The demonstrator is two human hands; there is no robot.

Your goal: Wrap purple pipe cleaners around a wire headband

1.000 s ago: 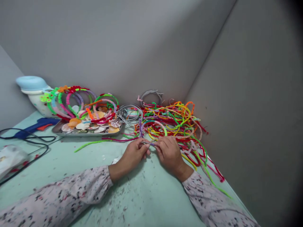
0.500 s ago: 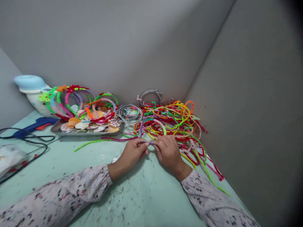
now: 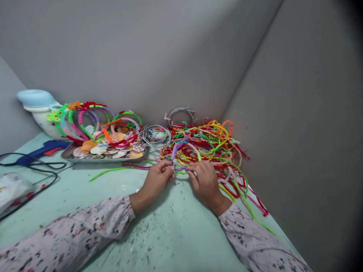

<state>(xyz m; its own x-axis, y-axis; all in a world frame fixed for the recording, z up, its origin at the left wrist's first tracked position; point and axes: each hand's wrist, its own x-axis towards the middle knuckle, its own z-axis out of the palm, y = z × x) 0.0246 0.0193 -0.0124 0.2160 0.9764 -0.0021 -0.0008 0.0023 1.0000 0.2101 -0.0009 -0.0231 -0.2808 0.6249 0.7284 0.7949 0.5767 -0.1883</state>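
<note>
My left hand pinches one side of a small arched band wrapped in purple, pink and green pipe cleaner. Opposite it, my right hand is closed, with thumb and forefinger on a thin purple pipe cleaner that spans the gap between the hands. The green end of the band goes behind my right fingers, and the exact grip there is hidden. Just beyond both hands lies a tangled heap of coloured pipe cleaners.
On the left, a metal tray holds shells and several fuzzy headbands. Coiled wire lies beside it. A blue glue gun with a black cord, a plastic bag and a blue-lidded container stand further left.
My hands have moved slightly apart, and more of the purple pipe cleaner shows between them. A purple length now stands up above the band on its left side.
</note>
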